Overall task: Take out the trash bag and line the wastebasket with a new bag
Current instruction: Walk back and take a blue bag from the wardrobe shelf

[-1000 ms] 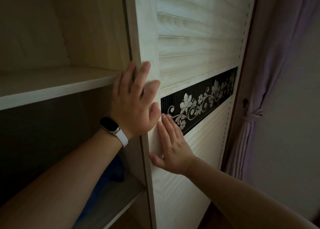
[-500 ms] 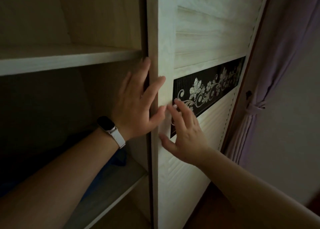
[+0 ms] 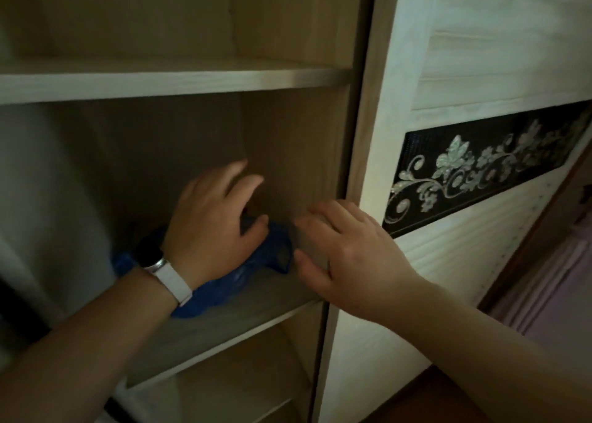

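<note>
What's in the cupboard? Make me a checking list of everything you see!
Surface: wooden shelf inside the open cupboard.
Job's things: crumpled blue bag on the shelf; no wastebasket seen.
Clutter: nothing seen.
Grippers: left hand, with wristwatch, rests on the bag, fingers open; right hand open beside it.
Cables: nothing seen.
Surroundings: sliding door with flower band; purple curtain.

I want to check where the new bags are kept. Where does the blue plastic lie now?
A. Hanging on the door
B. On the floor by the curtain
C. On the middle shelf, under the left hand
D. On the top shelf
C: the blue plastic lies on the middle shelf of the open cabinet, partly covered by the left hand; the right hand is beside it.
</note>
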{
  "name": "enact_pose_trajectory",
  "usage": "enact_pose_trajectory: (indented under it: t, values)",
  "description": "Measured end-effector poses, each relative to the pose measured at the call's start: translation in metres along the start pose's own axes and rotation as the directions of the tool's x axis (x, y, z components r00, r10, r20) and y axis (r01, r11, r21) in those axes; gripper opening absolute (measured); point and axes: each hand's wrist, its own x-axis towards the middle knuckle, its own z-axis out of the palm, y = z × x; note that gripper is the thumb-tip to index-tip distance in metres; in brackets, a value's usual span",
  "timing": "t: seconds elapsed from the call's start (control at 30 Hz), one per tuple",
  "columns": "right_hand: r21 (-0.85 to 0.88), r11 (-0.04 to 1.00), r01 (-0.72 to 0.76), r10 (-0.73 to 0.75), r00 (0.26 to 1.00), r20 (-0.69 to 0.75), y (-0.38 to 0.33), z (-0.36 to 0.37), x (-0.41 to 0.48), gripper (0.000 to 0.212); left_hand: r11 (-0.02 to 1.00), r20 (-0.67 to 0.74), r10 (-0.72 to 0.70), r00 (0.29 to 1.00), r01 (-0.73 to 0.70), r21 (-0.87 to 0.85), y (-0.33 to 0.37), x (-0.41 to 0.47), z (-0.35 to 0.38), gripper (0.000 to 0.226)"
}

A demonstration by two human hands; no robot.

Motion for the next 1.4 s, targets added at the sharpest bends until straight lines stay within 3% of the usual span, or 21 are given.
enact_pose_trajectory:
  t: [0.13,0.4,0.53,0.63,0.73,0.87,1.13,1.27,1.4]
  values:
    - [0.027,1.000,0.008,-0.012,0.986,0.164,0.001,0.027,0.005,0.045,0.991,0.082,-0.123,0.989,0.118,0.060,-0.018,-0.038,0.005,0.054]
    - [0.130,0.990,-0.061,0.016,0.947,0.321,-0.005,0.106,0.015,0.060,0.936,0.170,-0.350,0.921,0.341,0.081,-0.043,-0.104,0.030,0.055]
    - [0.160,0.981,-0.107,0.043,0.931,0.361,-0.009,0.152,0.024,0.069,0.900,0.156,-0.423,0.893,0.433,-0.038,-0.050,-0.123,0.051,0.049]
    - [0.224,0.951,-0.212,0.089,0.883,0.461,-0.010,0.186,0.039,0.061,0.851,0.164,-0.471,0.867,0.496,-0.172,-0.055,-0.123,0.071,0.046]
    - [0.224,0.949,-0.221,0.074,0.848,0.525,-0.013,0.208,0.043,0.054,0.820,0.195,-0.481,0.855,0.517,-0.246,-0.058,-0.122,0.095,0.051]
    - [0.221,0.957,-0.188,0.076,0.897,0.435,-0.018,0.223,0.032,0.031,0.832,0.212,-0.497,0.842,0.531,-0.162,-0.062,-0.130,0.123,0.061]
    - [0.174,0.927,-0.332,0.209,0.843,0.496,-0.031,0.223,0.022,0.026,0.913,0.163,-0.387,0.908,0.402,-0.072,-0.069,-0.130,0.144,0.056]
    - [0.302,0.914,-0.270,0.177,0.937,0.301,-0.041,0.200,0.004,0.012,0.945,0.163,-0.250,0.954,0.277,-0.175,-0.066,-0.128,0.141,0.020]
    - [0.332,0.913,-0.237,0.159,0.957,0.244,-0.045,0.174,-0.008,0.013,0.913,0.129,-0.233,0.964,0.263,-0.312,-0.053,-0.134,0.127,0.027]
